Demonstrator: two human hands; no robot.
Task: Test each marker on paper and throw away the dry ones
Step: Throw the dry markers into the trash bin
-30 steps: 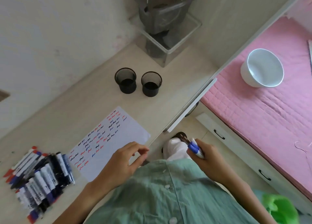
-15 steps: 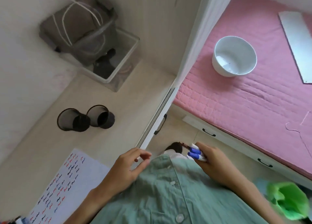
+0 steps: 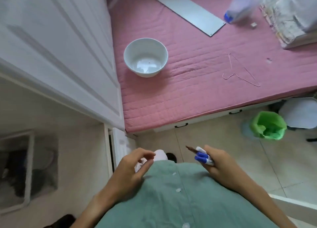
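Note:
My right hand (image 3: 221,164) is closed around a few white markers with blue caps (image 3: 203,158), their capped ends pointing left, above the tiled floor. A thin brown stick-like piece pokes out past them. My left hand (image 3: 130,169) hovers over my green shirt with fingers loosely curled and nothing in it. A bin lined with a green bag (image 3: 267,125) stands on the floor to the right, well beyond my right hand. The test paper and the marker pile are out of view.
A pink mattress (image 3: 188,90) fills the upper middle, bearing a white bowl (image 3: 145,56), a grey flat panel (image 3: 190,10) and a wire hanger (image 3: 240,71). A white cabinet door (image 3: 60,56) stands at left, above the desk (image 3: 77,159) with a clear box (image 3: 20,172).
My view has swung right, away from the desk: paper, marker pile and mesh cups have left the frame, and the green-lined bin has come fully into view. Both hands keep their grip and pose.

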